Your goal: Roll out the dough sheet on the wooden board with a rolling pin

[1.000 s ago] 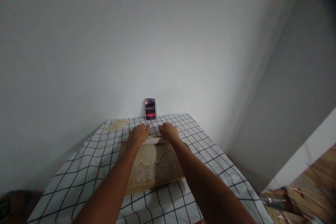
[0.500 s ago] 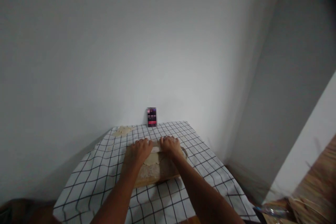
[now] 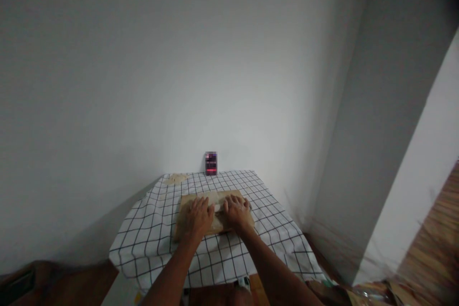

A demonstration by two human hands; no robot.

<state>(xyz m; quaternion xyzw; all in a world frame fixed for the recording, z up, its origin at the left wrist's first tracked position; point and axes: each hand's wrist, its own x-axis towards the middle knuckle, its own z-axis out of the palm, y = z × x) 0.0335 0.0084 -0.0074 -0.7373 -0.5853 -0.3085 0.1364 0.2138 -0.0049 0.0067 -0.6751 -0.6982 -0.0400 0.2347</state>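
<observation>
A pale rolling pin (image 3: 217, 207) lies across a wooden board (image 3: 180, 230), only its middle showing between my hands. My left hand (image 3: 201, 211) is over its left part and my right hand (image 3: 236, 207) over its right part, with the fingers bent forward across it. Both hands press down on the pin from above. Under and beyond it spreads a thin, pale sheet of dough (image 3: 215, 196), partly hidden by the hands and the pin.
The board rests on a white tablecloth with black checks (image 3: 150, 229). Another flat piece of dough (image 3: 176, 179) lies at the back left. A small dark upright device (image 3: 211, 163), its front pixelated, leans on the white wall (image 3: 229, 81). Clutter (image 3: 369, 294) sits at the lower right.
Both hands have come back toward me over the board with the rolling pin. The view has shifted slightly, showing more below the table's near edge.
</observation>
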